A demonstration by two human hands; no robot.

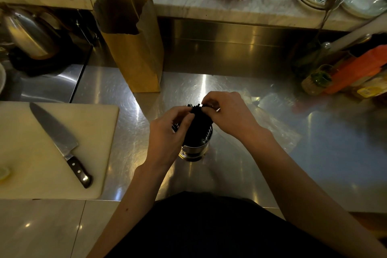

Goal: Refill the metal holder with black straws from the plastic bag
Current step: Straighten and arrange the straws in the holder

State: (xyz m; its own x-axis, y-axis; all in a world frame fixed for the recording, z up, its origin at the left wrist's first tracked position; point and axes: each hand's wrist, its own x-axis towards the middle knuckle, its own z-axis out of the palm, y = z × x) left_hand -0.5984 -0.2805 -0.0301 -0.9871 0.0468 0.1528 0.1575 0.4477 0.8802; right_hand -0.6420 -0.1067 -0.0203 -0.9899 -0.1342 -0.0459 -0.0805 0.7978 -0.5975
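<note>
Knife lies on cutting board, left. Centre counter: left hand and right hand both curl fingers round black straws, bundled upright in slotted metal holder. Clear plastic bag lies flat, just right.

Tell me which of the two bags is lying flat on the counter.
The clear plastic bag, flat on the steel counter right of the metal holder; the brown paper bag stands upright, handles up, farther back on the left.
</note>
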